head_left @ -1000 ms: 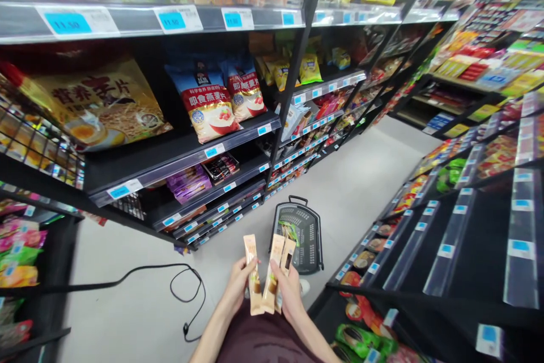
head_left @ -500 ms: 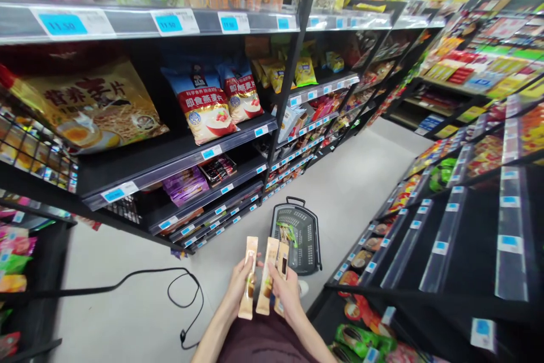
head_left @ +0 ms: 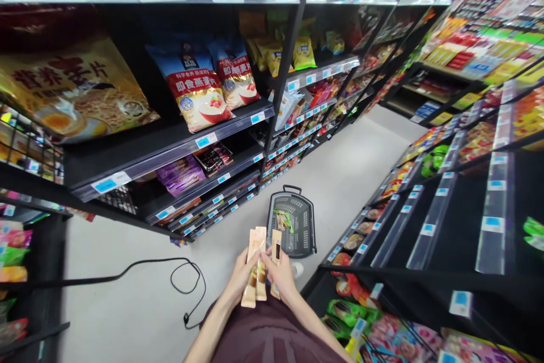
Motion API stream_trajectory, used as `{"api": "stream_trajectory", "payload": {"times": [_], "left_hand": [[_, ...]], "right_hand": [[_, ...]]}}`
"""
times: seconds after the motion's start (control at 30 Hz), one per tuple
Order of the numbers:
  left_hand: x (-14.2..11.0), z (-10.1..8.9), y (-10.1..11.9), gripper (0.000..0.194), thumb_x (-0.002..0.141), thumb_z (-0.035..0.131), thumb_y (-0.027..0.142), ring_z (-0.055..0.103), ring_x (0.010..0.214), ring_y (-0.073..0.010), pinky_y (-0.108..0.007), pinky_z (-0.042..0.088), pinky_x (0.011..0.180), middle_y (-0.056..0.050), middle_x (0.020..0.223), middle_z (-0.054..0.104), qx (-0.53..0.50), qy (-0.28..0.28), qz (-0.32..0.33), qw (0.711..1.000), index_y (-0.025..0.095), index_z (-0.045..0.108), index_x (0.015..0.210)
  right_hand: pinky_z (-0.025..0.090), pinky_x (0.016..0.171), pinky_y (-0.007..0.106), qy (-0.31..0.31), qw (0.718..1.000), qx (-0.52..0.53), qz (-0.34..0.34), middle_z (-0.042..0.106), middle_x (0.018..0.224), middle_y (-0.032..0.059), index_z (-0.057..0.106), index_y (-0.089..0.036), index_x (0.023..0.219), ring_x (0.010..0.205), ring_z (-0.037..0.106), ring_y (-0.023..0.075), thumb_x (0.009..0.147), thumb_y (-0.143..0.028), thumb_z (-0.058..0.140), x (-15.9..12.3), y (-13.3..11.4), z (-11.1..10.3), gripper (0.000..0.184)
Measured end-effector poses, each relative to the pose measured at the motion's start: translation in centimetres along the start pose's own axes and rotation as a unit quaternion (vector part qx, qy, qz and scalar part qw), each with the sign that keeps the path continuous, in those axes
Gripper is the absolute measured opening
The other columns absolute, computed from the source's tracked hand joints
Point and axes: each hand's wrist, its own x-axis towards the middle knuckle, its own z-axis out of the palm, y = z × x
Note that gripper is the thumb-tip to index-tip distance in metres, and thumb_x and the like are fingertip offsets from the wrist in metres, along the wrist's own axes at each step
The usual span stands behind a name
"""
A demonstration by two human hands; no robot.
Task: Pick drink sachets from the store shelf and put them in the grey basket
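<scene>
Three slim beige stick packets are between my hands, held in front of my dark shirt. My left hand (head_left: 240, 275) is closed on the left stick packet (head_left: 250, 286). Overlapping its right edge is the middle stick packet (head_left: 260, 281), with the thumb of my right hand (head_left: 281, 277) against it. The right stick packet (head_left: 276, 238) is gripped in my right hand, a little apart from the other two. Just beyond the hands, a dark grey shopping basket (head_left: 305, 204) stands on the floor with a few green-and-pale packets (head_left: 283, 220) inside.
Shelves (head_left: 161, 153) on the left carry oatmeal bags (head_left: 195, 88) and a purple pack (head_left: 181, 175). More racks (head_left: 429, 227) line the right side. A black cable (head_left: 127, 268) lies across the floor at left. A pale shoe (head_left: 297, 268) shows beside the basket.
The middle stick packet has moved left, away from the right one, and now lies against the left packet. My hands have come closer together. The view has tilted down slightly.
</scene>
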Motion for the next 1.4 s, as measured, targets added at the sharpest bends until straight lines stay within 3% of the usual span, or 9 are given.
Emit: {"api": "stream_trajectory", "payload": {"times": [0.2,0.33,0.43,0.67,0.83,0.9,1.1,1.23,1.4], "left_hand": [[0.4,-0.2,-0.5,0.060,0.077,0.068,0.054,0.070,0.071,-0.0237,-0.028,0.052,0.054,-0.013,0.087,0.073,-0.009,0.043,-0.033,0.998,0.009,0.060,0.115],[0.6,-0.3,-0.3,0.057,0.074,0.070,0.056,0.070,0.068,-0.0232,-0.026,0.051,0.048,-0.015,0.087,0.073,0.009,0.067,-0.021,0.997,0.008,0.064,0.106],[0.6,-0.5,-0.2,0.054,0.072,0.074,0.054,0.070,0.068,-0.0224,-0.024,0.051,0.048,-0.014,0.088,0.074,0.016,0.071,-0.019,0.997,0.010,0.066,0.102],[0.7,-0.9,-0.8,0.055,0.069,0.077,0.051,0.069,0.060,-0.0213,-0.027,0.053,0.048,-0.013,0.081,0.074,0.006,0.059,-0.034,0.998,0.009,0.066,0.102],[0.5,-1.1,-0.9,0.054,0.069,0.077,0.050,0.069,0.061,-0.0205,-0.029,0.056,0.056,-0.012,0.086,0.075,-0.002,0.074,-0.018,0.997,0.010,0.066,0.105],[0.5,-1.2,-0.9,0.054,0.069,0.077,0.049,0.070,0.063,-0.0212,-0.030,0.056,0.057,-0.012,0.087,0.075,0.000,0.076,-0.016,0.997,0.010,0.067,0.105],[0.9,-1.4,-1.1,0.054,0.067,0.078,0.048,0.070,0.070,-0.0217,-0.031,0.056,0.064,-0.012,0.090,0.075,-0.006,0.082,-0.005,0.997,0.011,0.068,0.105],[1.2,-1.3,-1.5,0.053,0.066,0.080,0.045,0.070,0.078,-0.0216,-0.029,0.055,0.071,-0.012,0.096,0.074,0.000,0.076,0.011,0.997,0.011,0.067,0.104],[1.5,-0.7,-1.7,0.052,0.064,0.081,0.044,0.065,0.061,-0.0161,-0.027,0.053,0.059,-0.008,0.085,0.071,0.003,0.085,-0.021,0.996,0.013,0.062,0.102]], "right_hand": [[0.027,0.034,0.017,-0.018,0.982,0.155,0.110,0.055,0.061,-0.0058,0.054,-0.018,0.092,0.033,0.029,0.0026,0.073,-0.057,0.067,-0.2,0.0,0.1,0.045],[0.023,0.036,0.016,-0.034,0.968,0.217,0.124,0.054,0.069,-0.0045,0.058,-0.018,0.087,0.039,0.032,0.0030,0.073,-0.054,0.063,-0.2,-0.8,-0.5,0.038],[0.024,0.037,0.017,-0.039,0.962,0.242,0.123,0.050,0.069,-0.0030,0.063,-0.018,0.092,0.045,0.037,0.0059,0.078,-0.058,0.053,-0.2,-1.6,-0.9,0.043],[0.037,0.045,0.018,-0.019,0.975,0.199,0.095,0.052,0.065,-0.0047,0.061,-0.022,0.090,0.051,0.047,0.0094,0.073,-0.041,0.065,-0.3,-1.2,-0.6,0.026],[0.049,0.061,0.023,-0.006,0.994,0.108,-0.005,0.066,0.093,0.0034,0.065,-0.019,0.093,0.073,0.061,0.0148,0.072,-0.039,0.074,-0.5,-0.5,-0.7,0.031],[0.051,0.064,0.025,0.006,0.996,0.086,-0.020,0.067,0.095,0.0056,0.066,-0.018,0.093,0.079,0.062,0.0172,0.071,-0.042,0.076,-0.5,-0.4,-0.7,0.035],[0.052,0.065,0.026,0.019,0.996,0.087,-0.017,0.068,0.085,0.0058,0.067,-0.015,0.091,0.075,0.063,0.0168,0.067,-0.042,0.080,0.1,-0.1,-0.7,0.038],[0.048,0.055,0.022,0.051,0.994,0.098,0.000,0.067,0.079,0.0047,0.063,-0.015,0.087,0.068,0.061,0.0149,0.064,-0.040,0.083,0.4,0.0,-0.7,0.039],[0.042,0.049,0.018,0.075,0.990,0.119,0.011,0.063,0.073,0.0004,0.057,-0.017,0.086,0.061,0.057,0.0112,0.063,-0.039,0.083,0.7,-0.1,-1.1,0.042]]}}
